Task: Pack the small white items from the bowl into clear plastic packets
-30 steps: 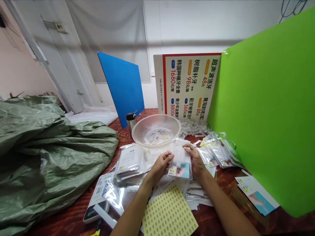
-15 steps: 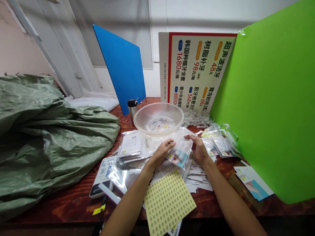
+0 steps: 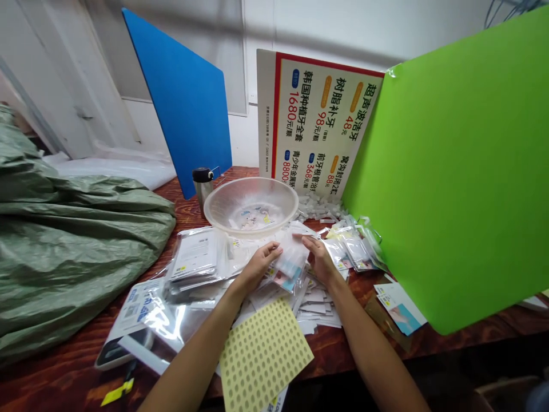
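Observation:
My left hand (image 3: 259, 266) is closed on the left edge of a clear plastic packet (image 3: 290, 268), its thumb lying on the front. A card printed in blue and skin tones and a whitish piece show through the film. My right hand (image 3: 319, 258) pinches the packet's upper right edge, with fingertips partly hidden behind it. Below the hands lies a yellow sheet of small oval stickers (image 3: 265, 355). Loose white cards (image 3: 317, 306) are heaped under the packet and to its right.
A translucent bowl (image 3: 251, 229) stands behind the hands, with a steel flask (image 3: 203, 191) beside it. Stacked packets (image 3: 197, 252) lie left, filled packets (image 3: 355, 249) right. Blue (image 3: 184, 103) and green (image 3: 454, 171) boards stand around. Green tarpaulin (image 3: 86, 257) bulges at left.
The view has swung to the right, so everything sits further left in the picture. Both hands keep hold of the packet, which is tilted slightly differently.

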A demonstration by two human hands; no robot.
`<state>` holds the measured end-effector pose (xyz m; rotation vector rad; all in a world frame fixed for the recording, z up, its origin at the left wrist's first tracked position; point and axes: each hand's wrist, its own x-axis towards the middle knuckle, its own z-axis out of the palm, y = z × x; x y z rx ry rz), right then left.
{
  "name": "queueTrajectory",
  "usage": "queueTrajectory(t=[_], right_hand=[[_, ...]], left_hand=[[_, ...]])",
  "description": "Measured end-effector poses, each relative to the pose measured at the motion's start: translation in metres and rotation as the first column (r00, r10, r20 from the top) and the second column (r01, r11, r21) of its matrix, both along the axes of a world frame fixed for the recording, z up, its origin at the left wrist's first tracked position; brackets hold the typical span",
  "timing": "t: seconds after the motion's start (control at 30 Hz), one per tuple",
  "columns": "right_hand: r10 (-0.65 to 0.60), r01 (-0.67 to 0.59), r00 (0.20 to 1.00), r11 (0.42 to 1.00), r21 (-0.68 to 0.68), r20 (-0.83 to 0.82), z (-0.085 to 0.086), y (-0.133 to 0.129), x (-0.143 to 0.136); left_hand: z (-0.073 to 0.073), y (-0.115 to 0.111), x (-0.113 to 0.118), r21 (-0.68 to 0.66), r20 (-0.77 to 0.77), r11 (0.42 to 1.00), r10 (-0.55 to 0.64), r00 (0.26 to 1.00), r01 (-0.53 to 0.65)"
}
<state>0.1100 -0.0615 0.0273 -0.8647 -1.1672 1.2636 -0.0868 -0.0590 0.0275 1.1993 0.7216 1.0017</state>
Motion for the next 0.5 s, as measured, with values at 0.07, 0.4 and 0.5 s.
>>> queueTrajectory(t=[0.07, 0.4, 0.5], right_hand=[[0.000, -0.006, 0.995, 0.998, -0.056, -0.101, 0.003, -0.002, -0.001], [-0.136, 0.135, 0.989, 0.991, 0.014, 0.062, 0.028, -0.008, 0.021], [-0.464, 0.459, 0.862, 0.885, 0.071, 0.204, 0.058, -0.007, 0.082]], left_hand=[[-0.002, 0.003, 0.001, 0.019, 0.047, 0.998, 0.056, 0.997, -0.057], [-0.006, 0.007, -0.003, 0.175, 0.021, 0.979, 0.098, 0.995, -0.100], [-0.008, 0.011, -0.005, 0.182, 0.022, 0.975, 0.129, 0.991, -0.131]])
